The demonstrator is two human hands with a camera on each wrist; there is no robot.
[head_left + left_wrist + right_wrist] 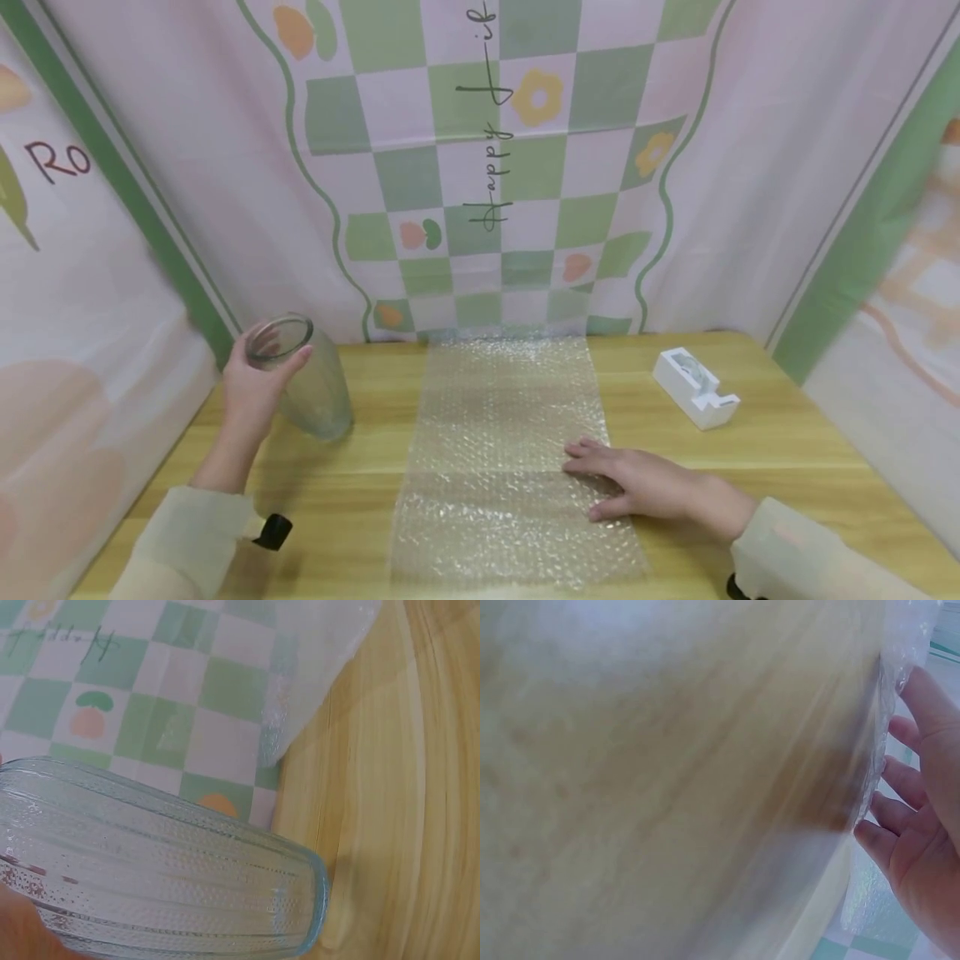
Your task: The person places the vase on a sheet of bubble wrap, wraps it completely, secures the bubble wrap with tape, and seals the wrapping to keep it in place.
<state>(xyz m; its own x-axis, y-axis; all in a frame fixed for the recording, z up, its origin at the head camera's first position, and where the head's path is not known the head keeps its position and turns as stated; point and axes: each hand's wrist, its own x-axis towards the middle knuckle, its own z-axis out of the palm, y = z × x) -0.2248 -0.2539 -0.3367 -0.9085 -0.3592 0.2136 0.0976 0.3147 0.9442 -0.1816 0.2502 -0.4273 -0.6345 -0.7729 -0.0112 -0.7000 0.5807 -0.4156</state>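
Note:
A tall clear glass vase (318, 392) is at the left of the table, tilted a little. My left hand (253, 379) grips it near the mouth, thumb on one side of the rim and fingers on the other. In the left wrist view the ribbed wall of the vase (165, 862) fills the lower left. A sheet of bubble wrap (502, 467) lies flat down the middle of the table. My right hand (637, 483) rests on its right edge with fingers spread. The right wrist view shows the fingertips (874, 836) touching the bubble wrap.
A white tape dispenser (693, 387) with a roll of clear tape stands at the back right of the wooden table (720, 492). Behind the table hangs a green and white checked cloth (480, 167). Printed cloths also hang at both sides.

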